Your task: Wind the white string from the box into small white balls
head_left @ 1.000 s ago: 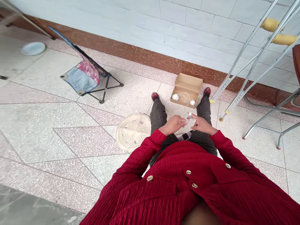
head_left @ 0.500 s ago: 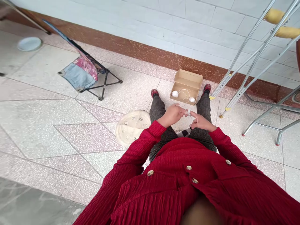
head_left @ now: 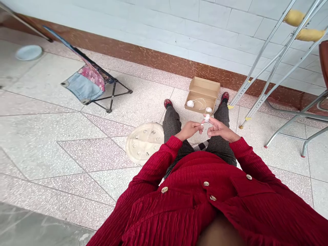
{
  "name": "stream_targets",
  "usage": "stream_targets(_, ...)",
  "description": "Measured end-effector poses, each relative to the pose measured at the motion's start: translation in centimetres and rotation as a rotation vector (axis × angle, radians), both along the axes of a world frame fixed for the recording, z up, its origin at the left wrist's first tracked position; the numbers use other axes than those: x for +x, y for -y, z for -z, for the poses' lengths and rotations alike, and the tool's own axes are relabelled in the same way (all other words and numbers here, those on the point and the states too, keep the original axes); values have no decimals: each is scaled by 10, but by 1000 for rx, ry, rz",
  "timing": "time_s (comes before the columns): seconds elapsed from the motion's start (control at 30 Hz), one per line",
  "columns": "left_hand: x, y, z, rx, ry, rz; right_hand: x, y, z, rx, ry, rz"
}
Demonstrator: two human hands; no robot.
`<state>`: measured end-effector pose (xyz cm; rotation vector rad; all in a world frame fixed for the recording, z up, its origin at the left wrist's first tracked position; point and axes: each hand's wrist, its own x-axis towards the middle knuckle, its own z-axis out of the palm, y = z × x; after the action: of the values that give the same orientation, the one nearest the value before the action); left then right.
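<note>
White yarn point(head_left: 207, 118) is wound in a small bundle around the outstretched fingers of my right hand point(head_left: 220, 131), whose thumb stays apart below. Just left of it, my left hand point(head_left: 190, 130) is closed in a pinch at the yarn; the strand between the fingers is too fine to see clearly. Beyond my hands, an open cardboard box point(head_left: 197, 108) stands on the floor between my feet. Inside it lie a ball of white yarn point(head_left: 190, 103) at the left and a smaller white ball point(head_left: 208, 110) at the right, with a loose strand curving between them.
A folding chair point(head_left: 85, 85) stands to the left, near a pale round basin point(head_left: 29, 53). Beside my left leg is a round cream stool top point(head_left: 145, 143) with holes. Metal crutches point(head_left: 269, 68) lean on the wall at right, by a metal-legged chair point(head_left: 289, 131).
My left hand has moved down and slightly away from the wound yarn. My right hand's fingers have tilted up, and the white bundle shows more fully. The view has shifted slightly.
</note>
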<state>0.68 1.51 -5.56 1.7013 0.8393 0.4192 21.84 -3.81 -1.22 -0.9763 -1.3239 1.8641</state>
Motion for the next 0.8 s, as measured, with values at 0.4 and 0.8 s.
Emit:
stream_targets(0.4,-11,-20,-29,438,-134,93,-8,15,23,39,416,-237)
stream_targets(0.8,-1,9,-18,73,-40,14,1,-2,-3,105,110,38)
